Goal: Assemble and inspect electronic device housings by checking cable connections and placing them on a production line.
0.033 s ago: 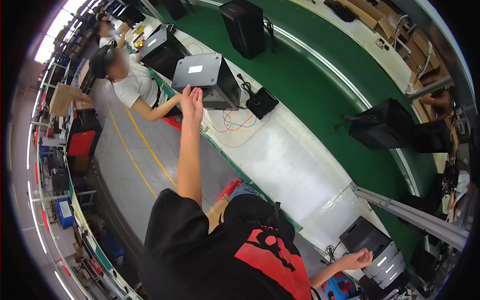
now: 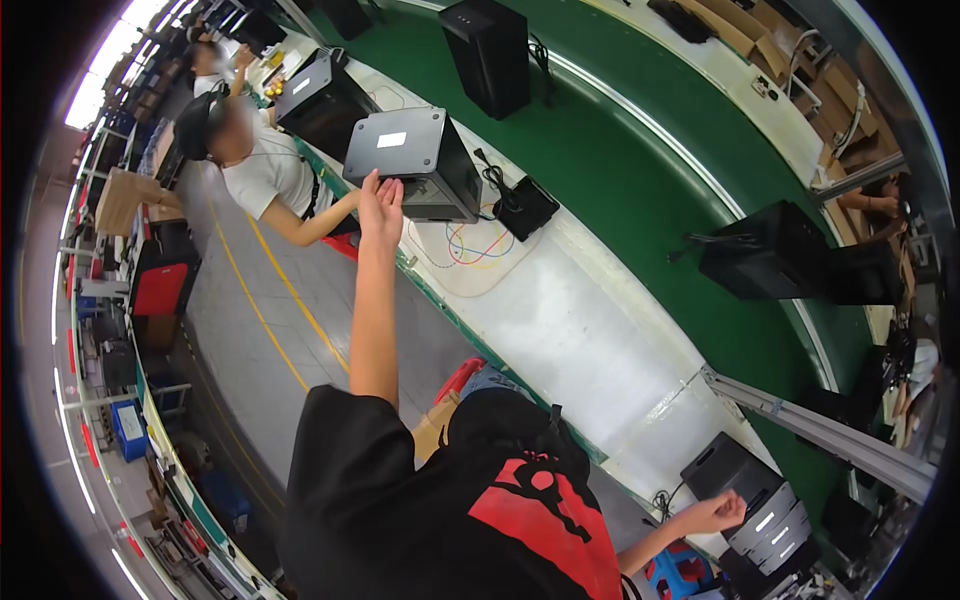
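Note:
My left hand [image 2: 380, 208] reaches up and away with its fingers stretched out and the palm partly turned up. It is at the near edge of a black box-shaped unit [image 2: 392, 145], which has small feet at its top corners and a white label. Whether the fingertips touch the unit, I cannot tell. My right hand [image 2: 716, 512] is at the lower right, its fingers curled in; whether anything is inside them is hidden. Beside it, dark box-like units [image 2: 735, 475] with white labels sit at the bench end.
A white bench [image 2: 560, 310] runs diagonally, bearing a black adapter with cable [image 2: 523, 205] and coloured wires [image 2: 470, 243]. Black boxes [image 2: 487, 60] stand on a green surface beyond. A metal post [image 2: 820, 430] crosses at right. A co-worker [image 2: 270, 170] sits at left.
Almost nothing differs. My left forearm has shifted very slightly left, and the co-worker's head is a touch further left.

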{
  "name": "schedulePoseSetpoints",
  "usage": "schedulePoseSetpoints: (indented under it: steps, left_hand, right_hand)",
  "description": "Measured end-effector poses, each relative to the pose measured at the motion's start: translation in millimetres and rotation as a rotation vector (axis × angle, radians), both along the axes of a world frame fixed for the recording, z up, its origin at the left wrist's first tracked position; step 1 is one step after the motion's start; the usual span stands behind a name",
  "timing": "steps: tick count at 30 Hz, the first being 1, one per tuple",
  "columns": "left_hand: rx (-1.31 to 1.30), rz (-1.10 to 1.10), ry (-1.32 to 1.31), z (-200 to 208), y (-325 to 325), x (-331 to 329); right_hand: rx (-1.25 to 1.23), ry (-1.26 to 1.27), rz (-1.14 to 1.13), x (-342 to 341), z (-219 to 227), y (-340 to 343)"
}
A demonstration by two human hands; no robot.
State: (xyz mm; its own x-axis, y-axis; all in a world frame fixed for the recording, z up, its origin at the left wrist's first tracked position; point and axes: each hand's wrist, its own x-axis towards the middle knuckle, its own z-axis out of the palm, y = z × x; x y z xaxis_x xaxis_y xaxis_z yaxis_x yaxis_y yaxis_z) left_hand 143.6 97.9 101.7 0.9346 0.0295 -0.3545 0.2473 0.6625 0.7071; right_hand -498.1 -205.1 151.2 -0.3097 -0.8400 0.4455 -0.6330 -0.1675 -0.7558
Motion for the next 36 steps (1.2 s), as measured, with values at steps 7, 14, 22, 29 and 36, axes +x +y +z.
schedulePoseSetpoints:
  steps: [7,14,22,29,36]
  left_hand:
    - [-0.432,-0.164,0.026,-2.0,-0.2,31.5]
    - [-0.352,-0.051,0.054,15.9,-10.8,68.4]
    - [-0.301,-0.097,-0.049,126.3,-15.2,67.6]
    - [-0.470,-0.804,-0.250,267.3,-6.7,34.1]
    - [-0.557,-1.032,-0.110,312.7,-62.5,-62.4]
  right_hand:
    - [0.094,0.048,0.238,115.1,18.6,24.7]
    - [0.188,0.080,0.373,162.2,5.3,36.3]
    - [0.318,-0.001,0.575,222.7,-39.1,64.0]
    - [1.667,-0.797,1.202,394.6,-61.6,98.6]
    - [2.046,-1.709,1.089,408.8,-70.3,107.2]
